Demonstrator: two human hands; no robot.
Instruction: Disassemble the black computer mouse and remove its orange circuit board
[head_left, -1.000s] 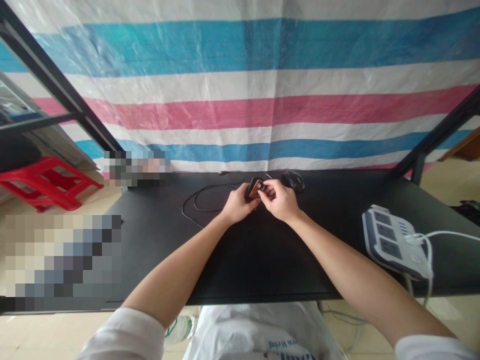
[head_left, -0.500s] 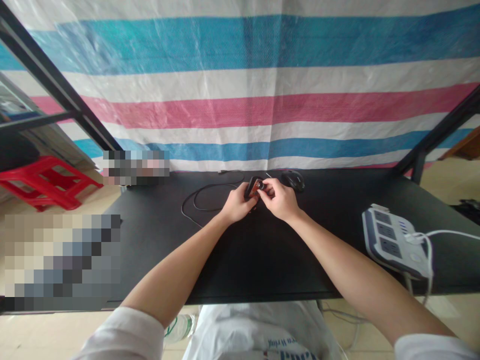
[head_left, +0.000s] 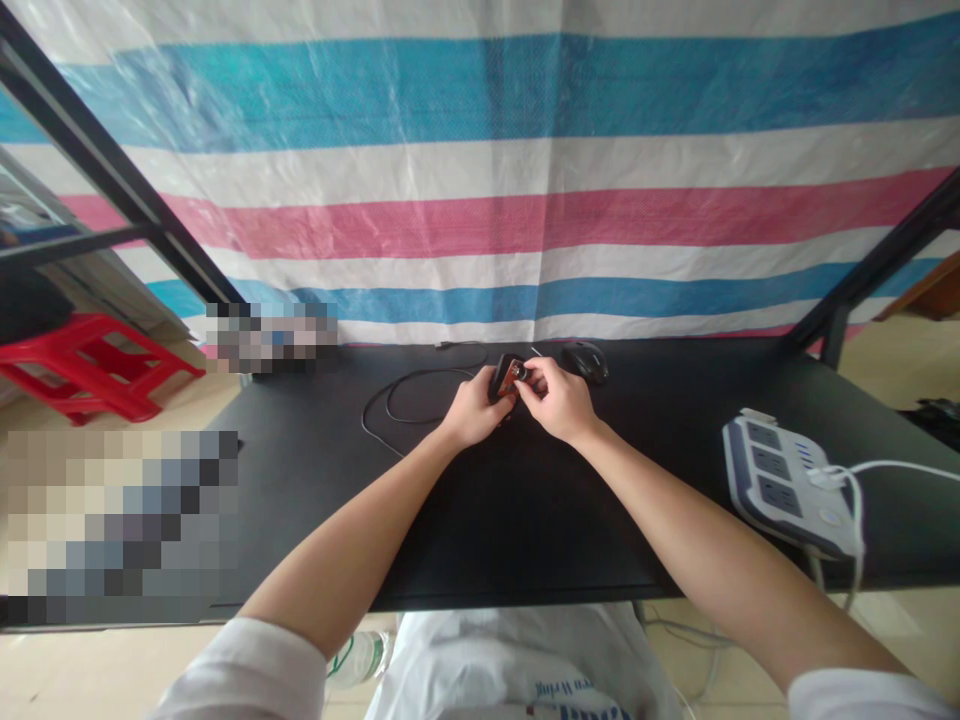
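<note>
My left hand (head_left: 476,405) grips a small black housing with an orange-brown circuit board (head_left: 508,380) in it, held tilted just above the desk. It looks like an opened computer mouse base, though the fingers cover much of it. The thumb and fingertips of my right hand (head_left: 559,400) pinch a small round dark part (head_left: 521,371) at the board's right side; it resembles a scroll wheel. Whether that part is seated cannot be made out. A black mouse-shaped shell (head_left: 586,362) lies right behind my right hand. From the left, a thin black cable (head_left: 390,400) loops toward the housing.
On the right of the black desk (head_left: 517,530) sits a white power strip (head_left: 791,485) with white cords. A thin pale stick (head_left: 535,351) lies behind my hands. Striped sheeting (head_left: 525,220) hangs at the back. A red stool (head_left: 105,365) stands at left.
Almost nothing differs. My hands keep the same grip on the housing and the round part; the view has shifted very slightly.
</note>
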